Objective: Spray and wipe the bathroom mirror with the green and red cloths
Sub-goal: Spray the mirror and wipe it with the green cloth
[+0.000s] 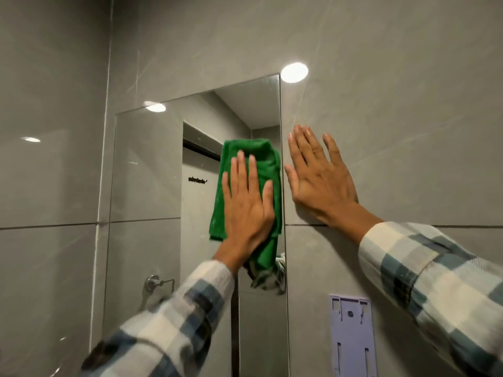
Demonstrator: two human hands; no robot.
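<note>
A tall frameless mirror [152, 172] hangs on the grey tiled wall. My left hand [246, 205] lies flat with fingers spread on a folded green cloth [268, 164], pressing it against the mirror's right part, close to the right edge. My right hand [318, 175] rests flat and empty on the wall tile just right of the mirror's edge, fingers apart. No red cloth and no spray bottle are in view. Both arms wear checked sleeves.
A pale purple plastic wall bracket [352, 336] is fixed to the tile below my right arm. The mirror reflects a chrome towel ring [156, 284], a row of dark hooks [197, 180] and a doorway. Bright lamp glare [294, 72] sits above the mirror's top right corner.
</note>
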